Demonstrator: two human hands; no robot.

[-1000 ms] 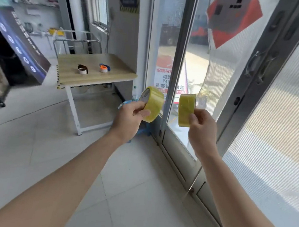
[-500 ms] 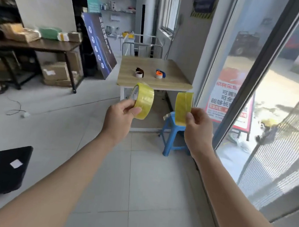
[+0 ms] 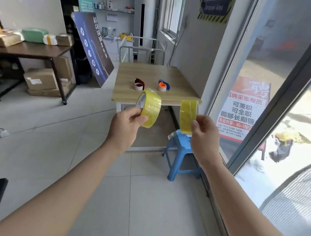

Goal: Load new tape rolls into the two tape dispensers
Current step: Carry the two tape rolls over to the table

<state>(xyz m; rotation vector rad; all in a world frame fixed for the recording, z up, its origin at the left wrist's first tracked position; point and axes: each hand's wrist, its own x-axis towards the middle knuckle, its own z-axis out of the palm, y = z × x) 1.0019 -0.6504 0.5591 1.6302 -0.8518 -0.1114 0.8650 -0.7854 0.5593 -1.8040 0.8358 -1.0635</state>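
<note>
Change: since half a second ago the wooden table (image 3: 154, 74) is seen larger and closer, and both rolls are carried at the same height as before.
Wooden table: set ahead beside the glass door (image 3: 266, 90), with a blue plastic stool (image 3: 181, 144) tucked at its near right corner.
Left hand (image 3: 127, 123): closed round the left yellow tape roll (image 3: 149, 108), thumb pressed on the outer face, the roll tilted so its core label is shown.
Right hand (image 3: 204, 133): pinched shut on the right yellow tape roll (image 3: 188, 113), held edge-on.
Dark red dispenser (image 3: 139, 83): resting mid-table, well beyond the rolls.
Blue-and-orange dispenser (image 3: 163, 85): set just right of it, apart.
</note>
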